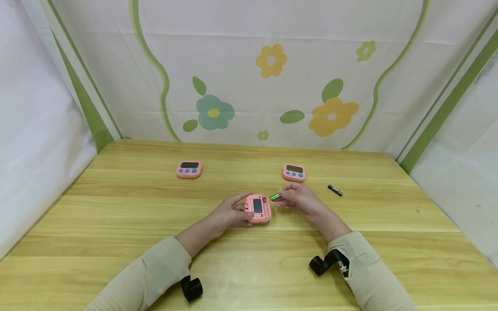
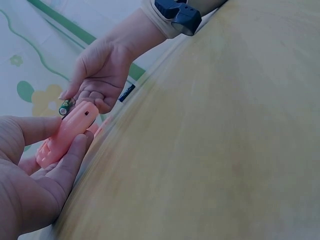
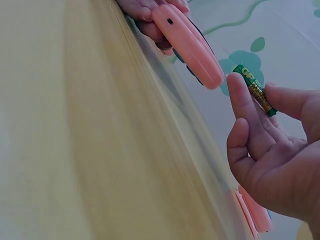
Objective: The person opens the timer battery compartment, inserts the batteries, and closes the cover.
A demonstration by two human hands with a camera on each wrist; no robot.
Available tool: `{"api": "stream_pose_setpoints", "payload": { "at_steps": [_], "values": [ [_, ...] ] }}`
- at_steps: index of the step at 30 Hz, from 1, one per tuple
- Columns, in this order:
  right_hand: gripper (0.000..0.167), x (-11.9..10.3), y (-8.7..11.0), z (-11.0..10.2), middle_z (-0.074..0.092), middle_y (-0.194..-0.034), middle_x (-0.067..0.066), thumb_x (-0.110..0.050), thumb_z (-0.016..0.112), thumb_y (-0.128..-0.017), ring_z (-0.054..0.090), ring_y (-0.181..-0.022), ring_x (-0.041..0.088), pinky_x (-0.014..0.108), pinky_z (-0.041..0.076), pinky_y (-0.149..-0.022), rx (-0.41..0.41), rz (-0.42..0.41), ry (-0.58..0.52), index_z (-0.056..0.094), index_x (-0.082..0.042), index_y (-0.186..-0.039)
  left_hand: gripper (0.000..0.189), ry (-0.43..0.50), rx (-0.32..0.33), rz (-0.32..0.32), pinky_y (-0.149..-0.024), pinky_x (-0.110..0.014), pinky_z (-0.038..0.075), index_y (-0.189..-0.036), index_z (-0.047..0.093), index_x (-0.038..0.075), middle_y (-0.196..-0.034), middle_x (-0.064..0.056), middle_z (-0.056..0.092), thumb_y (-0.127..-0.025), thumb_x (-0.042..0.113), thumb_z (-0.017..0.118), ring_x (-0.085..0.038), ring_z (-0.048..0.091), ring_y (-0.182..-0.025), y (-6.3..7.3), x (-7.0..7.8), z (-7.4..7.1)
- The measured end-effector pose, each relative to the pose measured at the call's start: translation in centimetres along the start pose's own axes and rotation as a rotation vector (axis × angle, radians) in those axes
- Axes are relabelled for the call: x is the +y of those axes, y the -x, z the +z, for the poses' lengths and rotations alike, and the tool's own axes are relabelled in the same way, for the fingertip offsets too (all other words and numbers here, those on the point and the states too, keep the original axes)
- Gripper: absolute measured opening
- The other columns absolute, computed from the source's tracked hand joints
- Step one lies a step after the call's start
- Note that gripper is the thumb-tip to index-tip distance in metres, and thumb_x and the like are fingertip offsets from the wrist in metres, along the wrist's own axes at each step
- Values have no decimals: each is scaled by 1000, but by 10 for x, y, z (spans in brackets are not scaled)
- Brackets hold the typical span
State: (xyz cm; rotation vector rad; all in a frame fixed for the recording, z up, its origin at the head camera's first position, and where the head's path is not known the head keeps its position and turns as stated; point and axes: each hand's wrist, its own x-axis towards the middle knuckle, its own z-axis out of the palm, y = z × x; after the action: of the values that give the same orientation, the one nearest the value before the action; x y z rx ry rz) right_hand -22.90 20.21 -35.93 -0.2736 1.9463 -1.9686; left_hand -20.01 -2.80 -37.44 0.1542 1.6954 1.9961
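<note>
My left hand (image 1: 229,214) grips a pink timer (image 1: 266,216) by its left side, its back turned up and the battery slot uncovered. Seen from the left wrist, the timer (image 2: 75,131) is edge-on between thumb and fingers. Just right of it, my right hand (image 1: 301,201) pinches a green battery (image 1: 275,197) between thumb and fingers. In the right wrist view the battery (image 3: 255,90) shows gold and green, apart from the timer's edge (image 3: 192,47).
Two more pink timers with blue buttons lie face up farther back, one at left (image 1: 189,169) and one behind my right hand (image 1: 294,172). A black battery (image 1: 335,190) lies to the right on the wooden table (image 1: 249,268). A flowered cloth (image 1: 241,86) hangs behind.
</note>
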Motion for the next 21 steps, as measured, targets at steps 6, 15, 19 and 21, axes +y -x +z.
{"api": "stream_pose_setpoints", "payload": {
  "at_steps": [6, 15, 19, 21],
  "values": [
    [10, -2, 2, 11, 61, -78, 13, -4, 51, -86, 60, -69, 18, 35, 49, -72, 19, 0, 35, 45, 3, -90, 63, 0, 15, 3, -67, -33, 51, -133, 33, 11, -93, -19, 55, -78, -8, 57, -21, 59, -70, -3, -1, 0],
    [12, -2, 3, 18, 56, -70, 10, -1, 57, -81, 53, -61, 13, 26, 49, -57, 44, -83, 168, 52, 6, -89, 63, 10, 23, -3, -68, -34, 51, -133, 33, 10, -96, -19, 56, -78, -7, 57, -23, 60, -73, -3, 0, 0],
    [22, -1, 4, 18, 57, -74, 14, -3, 56, -82, 54, -62, 13, 27, 50, -58, 1, -116, 169, 54, 13, -97, 62, 21, 23, -5, -69, -34, 51, -133, 34, 10, -95, -20, 55, -78, -8, 56, -23, 60, -73, -2, 0, 0],
    [27, 0, 4, 17, 57, -76, 16, -5, 53, -84, 54, -64, 13, 26, 49, -59, -34, -114, 116, 52, 16, -101, 62, 21, 26, -2, -68, -34, 51, -133, 34, 10, -95, -20, 55, -78, -9, 56, -23, 60, -73, -2, 0, 1]
  ]
}}
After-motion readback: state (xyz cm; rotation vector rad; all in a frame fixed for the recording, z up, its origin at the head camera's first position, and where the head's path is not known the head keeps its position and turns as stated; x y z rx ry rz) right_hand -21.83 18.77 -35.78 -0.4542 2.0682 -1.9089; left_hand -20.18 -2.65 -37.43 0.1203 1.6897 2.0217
